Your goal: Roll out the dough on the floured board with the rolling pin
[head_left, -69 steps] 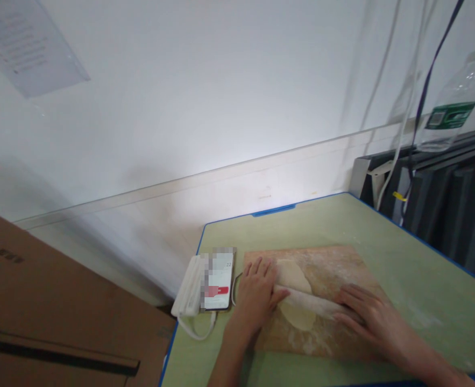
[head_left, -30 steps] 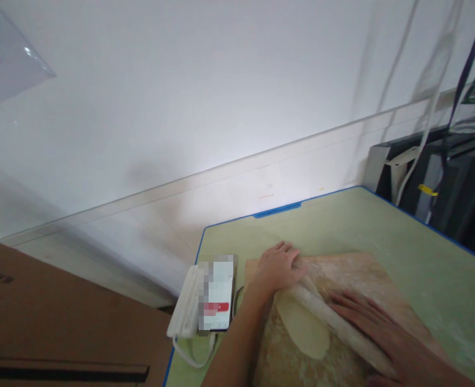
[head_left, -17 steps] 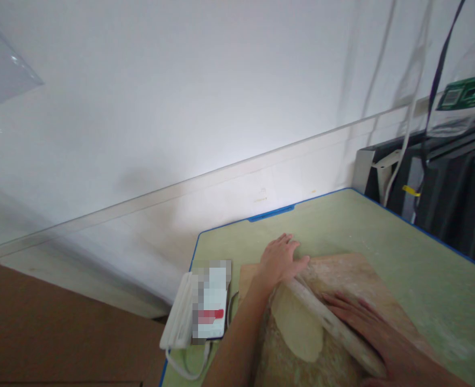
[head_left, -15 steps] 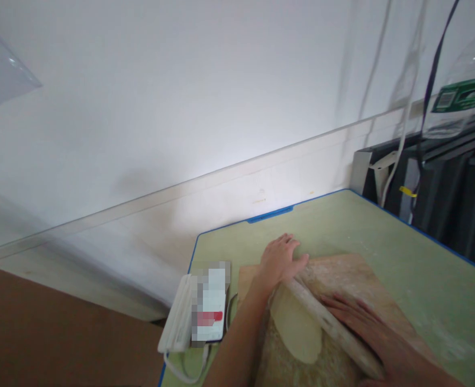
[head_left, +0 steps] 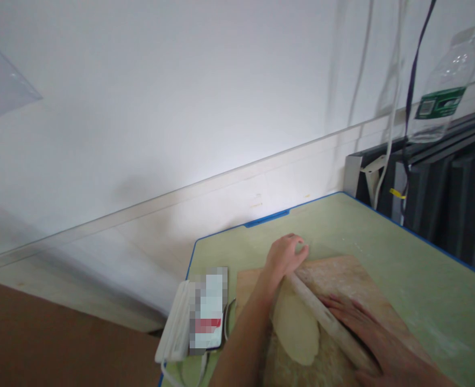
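left hand [head_left: 283, 257] over far edge of board [head_left: 352, 274] | right hand [head_left: 374, 338] along rolling pin [head_left: 331, 323]

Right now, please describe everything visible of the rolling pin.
The rolling pin is a slim, pale, wooden-looking rod with whitish patches. It lies diagonally across the wooden board, along the right-hand edge of the dough sheet. The left hand touches its far end; the right hand lies along its near half.

Phone [head_left: 211, 306] beside long white object [head_left: 174, 322], clear green-labelled bottle [head_left: 441, 99] atop dark panels [head_left: 465, 183], sheet [head_left: 1, 83] on white wall [head_left: 181, 107]
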{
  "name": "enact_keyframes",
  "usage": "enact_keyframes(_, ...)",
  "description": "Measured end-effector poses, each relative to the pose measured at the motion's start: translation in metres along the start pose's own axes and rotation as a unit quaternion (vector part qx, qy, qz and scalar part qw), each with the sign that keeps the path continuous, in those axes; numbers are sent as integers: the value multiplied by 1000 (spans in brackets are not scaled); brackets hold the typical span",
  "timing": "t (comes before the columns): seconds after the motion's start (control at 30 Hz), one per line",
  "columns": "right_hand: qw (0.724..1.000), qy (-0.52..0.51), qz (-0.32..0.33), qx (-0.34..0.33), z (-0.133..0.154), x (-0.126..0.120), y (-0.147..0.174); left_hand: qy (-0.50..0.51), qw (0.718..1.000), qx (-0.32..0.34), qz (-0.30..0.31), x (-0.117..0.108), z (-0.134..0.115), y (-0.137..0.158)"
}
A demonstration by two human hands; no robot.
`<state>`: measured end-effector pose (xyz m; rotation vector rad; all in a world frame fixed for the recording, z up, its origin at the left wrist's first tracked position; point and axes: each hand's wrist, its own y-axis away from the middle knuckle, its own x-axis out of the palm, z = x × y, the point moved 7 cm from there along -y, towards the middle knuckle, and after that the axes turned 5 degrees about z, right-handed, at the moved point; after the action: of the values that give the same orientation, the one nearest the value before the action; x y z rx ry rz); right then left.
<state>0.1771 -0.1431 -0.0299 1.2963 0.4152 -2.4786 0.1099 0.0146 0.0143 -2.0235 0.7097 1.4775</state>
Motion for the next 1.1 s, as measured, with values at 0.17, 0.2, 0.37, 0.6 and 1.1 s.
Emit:
enact_keyframes(0.17,999,-10,15,31,1,-1,1,7,1000,13,14,6,-4,-10)
enact_keyframes(0.2,999,-13,21,42,1,-2,1,7,1000,15,19,8,-4,-13)
enact_keyframes(0.37,995,-30,14,94,2,-7,1,-4,999,18,41,21,-2,-24)
enact_keyframes(0.6,994,-25,-69,83,-11,-1,4,-30,994,46,96,33,-13,-34)
enact_keyframes(1.1,988,-120,-62,74,23,-20,5,-77,980,36,182,10,-5,11)
